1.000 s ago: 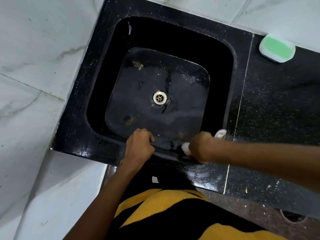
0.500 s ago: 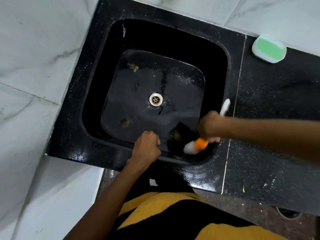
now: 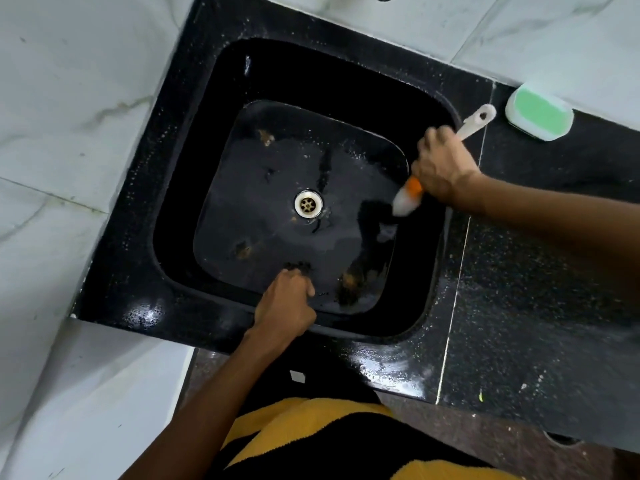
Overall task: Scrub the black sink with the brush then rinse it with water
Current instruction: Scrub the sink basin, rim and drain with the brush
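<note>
Head view: your right hand [image 3: 445, 168] is gripping the brush [image 3: 408, 199] with fingers wrapped round its handle, the bristle end meeting the right inner wall of the black sink [image 3: 207, 306]. Your left hand [image 3: 285, 304] is curling over the near rim, bracing. I judge the wet rim is risking a slip of that bracing hand. Brown residue patches are showing on the basin floor around the drain [image 3: 308, 204].
</note>
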Tool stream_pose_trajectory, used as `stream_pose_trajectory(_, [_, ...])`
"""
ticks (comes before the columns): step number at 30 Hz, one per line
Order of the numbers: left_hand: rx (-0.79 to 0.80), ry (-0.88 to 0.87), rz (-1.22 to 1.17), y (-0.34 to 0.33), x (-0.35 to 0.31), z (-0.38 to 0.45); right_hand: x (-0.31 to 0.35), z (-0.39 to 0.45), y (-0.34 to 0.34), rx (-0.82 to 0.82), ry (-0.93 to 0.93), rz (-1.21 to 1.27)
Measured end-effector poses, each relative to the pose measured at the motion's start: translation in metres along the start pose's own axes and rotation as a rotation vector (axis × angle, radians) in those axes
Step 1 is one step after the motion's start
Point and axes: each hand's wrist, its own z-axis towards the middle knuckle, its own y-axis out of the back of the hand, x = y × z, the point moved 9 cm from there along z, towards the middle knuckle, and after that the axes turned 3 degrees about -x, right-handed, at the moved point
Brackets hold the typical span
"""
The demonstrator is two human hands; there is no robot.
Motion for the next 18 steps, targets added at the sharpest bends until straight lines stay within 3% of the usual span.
stream_pose_trajectory(3, [0.003,0.014,-0.010,0.000,0.003,0.001,0.060,-0.037,-0.005,0.038,0.300,0.161])
stream_pose_trajectory(6, [0.006,0.019,-0.007,-0.002,0.003,0.002,0.090,-0.063,0.010,-0.050,0.409,0.247])
stream_pose_trajectory(9, [0.003,0.019,0.008,-0.004,0.003,0.004,0.094,-0.068,0.019,-0.070,0.389,0.256])
stream_pose_trajectory(14, [-0.019,-0.016,0.032,-0.004,0.002,0.005,0.068,-0.053,0.020,-0.041,0.207,0.441])
stream_pose_trajectory(18, [-0.007,-0.020,0.037,-0.006,0.003,0.006,0.050,-0.043,0.011,0.066,0.143,0.544])
